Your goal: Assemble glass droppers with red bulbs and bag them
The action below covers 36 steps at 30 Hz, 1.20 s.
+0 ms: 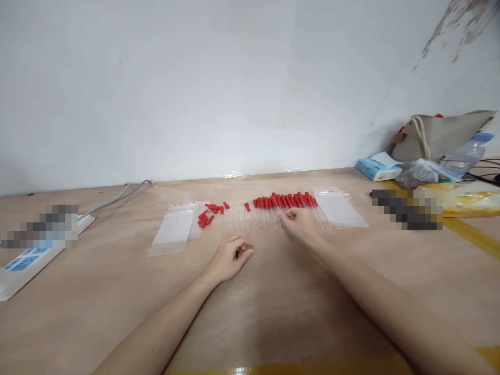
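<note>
A row of glass droppers with red rubber bulbs [289, 201] lies side by side on the wooden table. My right hand [301, 225] is over the row, thumb and fingers pinched at the glass tube of one dropper; the fingers partly cover it. My left hand [231, 258] rests on the table, fingers loosely curled, a gap between thumb and forefinger and nothing visible in it. Just beyond it lie several bare glass tubes [233, 223]. Loose red rubber bulbs [206, 221] form a small pile left of them, and a single red bulb [247, 207] lies between tubes and row.
Clear zip bags with white inside [175, 229] lie left of the bulbs; another zip bag [339, 208] lies right of the row. A power strip [35, 263] with a grey cable is far left. At right are a blue tissue pack [378, 169], plastic bags and a beige bag [443, 136].
</note>
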Tool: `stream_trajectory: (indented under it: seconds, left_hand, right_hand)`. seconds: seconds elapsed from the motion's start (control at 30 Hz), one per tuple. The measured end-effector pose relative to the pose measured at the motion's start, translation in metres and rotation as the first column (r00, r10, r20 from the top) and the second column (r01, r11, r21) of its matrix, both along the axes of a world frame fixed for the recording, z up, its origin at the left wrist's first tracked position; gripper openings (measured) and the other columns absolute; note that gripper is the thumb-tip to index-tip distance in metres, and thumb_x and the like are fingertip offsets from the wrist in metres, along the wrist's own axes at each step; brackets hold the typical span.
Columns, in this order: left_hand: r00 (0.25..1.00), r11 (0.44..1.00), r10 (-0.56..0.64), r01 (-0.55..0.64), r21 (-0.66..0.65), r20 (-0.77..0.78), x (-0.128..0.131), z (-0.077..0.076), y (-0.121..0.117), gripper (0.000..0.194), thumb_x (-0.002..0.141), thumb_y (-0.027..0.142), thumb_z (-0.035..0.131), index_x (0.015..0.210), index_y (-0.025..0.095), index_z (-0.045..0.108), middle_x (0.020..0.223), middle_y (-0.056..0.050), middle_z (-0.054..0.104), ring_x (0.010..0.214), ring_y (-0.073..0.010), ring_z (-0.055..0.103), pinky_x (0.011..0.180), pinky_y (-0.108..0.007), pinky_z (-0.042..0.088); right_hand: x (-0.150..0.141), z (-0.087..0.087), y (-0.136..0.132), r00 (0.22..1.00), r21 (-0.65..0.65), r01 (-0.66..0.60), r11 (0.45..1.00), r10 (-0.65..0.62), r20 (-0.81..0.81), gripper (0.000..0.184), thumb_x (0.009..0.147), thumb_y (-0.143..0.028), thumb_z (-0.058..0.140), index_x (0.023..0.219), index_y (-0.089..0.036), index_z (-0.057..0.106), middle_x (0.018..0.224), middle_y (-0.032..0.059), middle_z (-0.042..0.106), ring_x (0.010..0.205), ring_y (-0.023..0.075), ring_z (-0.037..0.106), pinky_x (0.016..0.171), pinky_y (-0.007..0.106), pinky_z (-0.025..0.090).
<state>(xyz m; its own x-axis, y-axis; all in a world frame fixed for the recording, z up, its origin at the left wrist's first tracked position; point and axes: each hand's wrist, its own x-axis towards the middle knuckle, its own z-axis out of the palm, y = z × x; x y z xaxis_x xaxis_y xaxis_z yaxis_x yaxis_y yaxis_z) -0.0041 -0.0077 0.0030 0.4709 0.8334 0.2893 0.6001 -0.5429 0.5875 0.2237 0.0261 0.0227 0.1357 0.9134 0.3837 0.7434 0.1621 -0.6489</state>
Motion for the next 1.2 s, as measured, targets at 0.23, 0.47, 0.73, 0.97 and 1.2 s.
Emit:
stream_trajectory:
  seconds: [0.23,0.47,0.73,0.97,1.2]
  left_hand:
    - [1.000,1.000,0.009,-0.008,-0.030,0.028,-0.002,0.000,-0.001,0.016,0.079,0.027,0.051,0.086,0.017,0.061,0.073,-0.001,0.053,0.064,-0.0121,0.051,0.059,-0.023,0.039]
    - [1.000,0.999,0.010,-0.010,-0.033,0.013,-0.001,0.001,0.000,0.014,0.079,0.025,0.051,0.087,0.018,0.061,0.072,-0.001,0.052,0.064,-0.0116,0.050,0.060,-0.023,0.039]
    - [1.000,1.000,0.010,-0.010,-0.016,-0.004,0.000,0.001,-0.001,0.015,0.079,0.025,0.051,0.087,0.018,0.060,0.071,-0.001,0.053,0.063,-0.0121,0.049,0.060,-0.023,0.039]
    - [1.000,1.000,0.019,-0.019,-0.010,-0.001,-0.001,-0.002,0.000,0.016,0.079,0.026,0.051,0.088,0.018,0.062,0.071,-0.001,0.052,0.064,-0.0127,0.049,0.059,-0.023,0.039]
    - [1.000,1.000,0.025,-0.025,0.017,0.010,0.000,-0.002,-0.003,0.014,0.080,0.026,0.050,0.082,0.017,0.060,0.071,-0.001,0.053,0.065,-0.0125,0.050,0.060,-0.023,0.039]
  right_hand:
    - [-0.020,-0.001,0.041,0.968,-0.117,0.216,0.969,-0.198,0.152,0.031,0.074,-0.042,0.050,0.054,-0.019,0.059,0.063,0.0036,0.064,0.067,0.0203,0.058,0.072,0.036,0.031]
    - [-0.028,-0.006,0.040,0.943,-0.115,0.250,0.961,-0.215,0.253,0.032,0.076,-0.046,0.045,0.069,-0.019,0.060,0.074,0.0039,0.065,0.071,0.0194,0.057,0.077,0.038,0.024]
    - [-0.090,-0.002,0.025,0.924,-0.115,0.037,0.993,0.010,0.383,0.026,0.076,-0.038,0.045,0.072,-0.018,0.061,0.074,0.0061,0.065,0.069,0.0182,0.057,0.079,0.039,0.023]
    - [-0.116,0.005,0.040,0.897,-0.329,0.082,0.941,0.074,0.435,0.020,0.073,-0.026,0.047,0.078,-0.015,0.063,0.079,0.0125,0.065,0.074,0.0217,0.060,0.080,0.041,0.027]
    - [-0.110,0.016,0.022,0.898,-0.308,0.032,0.951,0.108,0.427,0.022,0.079,-0.023,0.041,0.085,-0.013,0.060,0.085,0.0144,0.064,0.081,0.0225,0.060,0.076,0.036,0.031]
